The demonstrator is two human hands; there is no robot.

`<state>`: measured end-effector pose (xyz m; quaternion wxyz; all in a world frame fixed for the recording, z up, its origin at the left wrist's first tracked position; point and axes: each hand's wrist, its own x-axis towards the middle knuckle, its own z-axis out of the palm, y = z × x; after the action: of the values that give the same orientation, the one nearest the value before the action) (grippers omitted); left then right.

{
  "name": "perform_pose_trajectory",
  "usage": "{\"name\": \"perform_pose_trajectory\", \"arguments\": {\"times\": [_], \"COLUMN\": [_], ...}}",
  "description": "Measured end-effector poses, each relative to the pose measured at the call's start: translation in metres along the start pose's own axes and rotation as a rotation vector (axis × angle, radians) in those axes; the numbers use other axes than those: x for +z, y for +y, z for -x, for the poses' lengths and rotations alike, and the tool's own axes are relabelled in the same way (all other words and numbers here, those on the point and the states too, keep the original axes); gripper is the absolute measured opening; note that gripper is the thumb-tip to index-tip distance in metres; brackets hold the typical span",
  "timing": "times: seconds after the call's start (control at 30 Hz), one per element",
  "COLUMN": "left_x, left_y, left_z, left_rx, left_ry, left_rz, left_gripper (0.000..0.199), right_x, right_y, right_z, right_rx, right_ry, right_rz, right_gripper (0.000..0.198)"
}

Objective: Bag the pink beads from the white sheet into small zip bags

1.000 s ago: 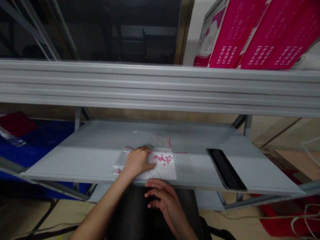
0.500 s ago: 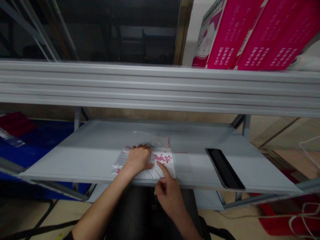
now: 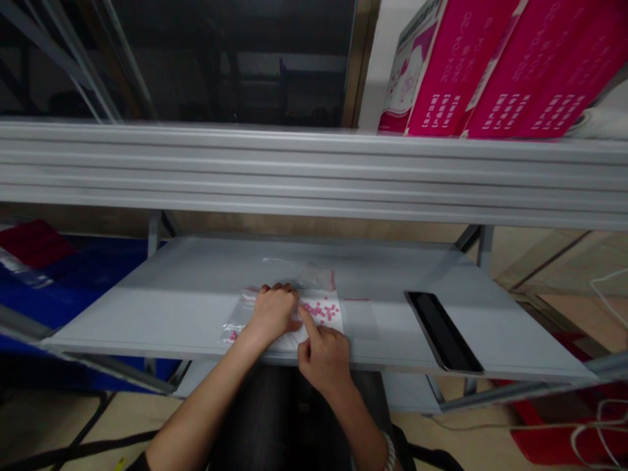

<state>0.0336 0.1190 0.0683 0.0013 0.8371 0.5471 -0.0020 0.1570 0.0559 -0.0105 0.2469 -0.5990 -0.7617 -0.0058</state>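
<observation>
My left hand (image 3: 275, 313) lies palm down over a white sheet (image 3: 289, 341) and part of a clear zip bag (image 3: 239, 322). Its thumb sticks out to the right; the other fingers bend over the far side, their tips hidden. Small pink rings or beads (image 3: 321, 310) are scattered on the sheet, right of that hand. My right hand (image 3: 324, 353) has its index finger stretched out, the tip at the left edge of the scattered pieces beside my left thumb. Its other fingers are curled, with nothing visible in them. A few pink pieces (image 3: 233, 336) show in the bag's near corner.
Another clear bag (image 3: 316, 276) lies behind the sheet, and a flat one with a red seal line (image 3: 360, 317) to its right. A dark phone-like slab (image 3: 444, 332) rests on the grey shelf (image 3: 196, 268). Pink boxes (image 3: 495, 72) stand above a metal rail (image 3: 314, 171).
My right index finger has moved left and slightly away from me, towards my left thumb. The left hand stays in place on the sheet.
</observation>
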Motion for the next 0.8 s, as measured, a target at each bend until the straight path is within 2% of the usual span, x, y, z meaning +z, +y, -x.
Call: {"name": "perform_pose_trajectory", "arguments": {"times": [0.33,0.63,0.8], "left_x": [-0.0001,0.0026,0.0020], "left_y": [0.0011,-0.0004,-0.0008], "left_z": [0.0001,0.0001,0.0010], "left_rx": [-0.002,0.009,0.010], "left_ry": [0.000,0.020,0.015], "left_rz": [-0.008,-0.014,-0.008], "left_gripper": [0.026,0.024,0.028], "right_x": [0.0023,0.0021,0.0028], "right_y": [0.0015,0.0015,0.0009], "right_z": [-0.0049,-0.0043,-0.0045], "right_rx": [-0.027,-0.062,-0.034], "right_ry": [-0.006,0.018,0.028], "right_rz": [0.024,-0.047,-0.120], "right_gripper": [0.063,0.057,0.051]}}
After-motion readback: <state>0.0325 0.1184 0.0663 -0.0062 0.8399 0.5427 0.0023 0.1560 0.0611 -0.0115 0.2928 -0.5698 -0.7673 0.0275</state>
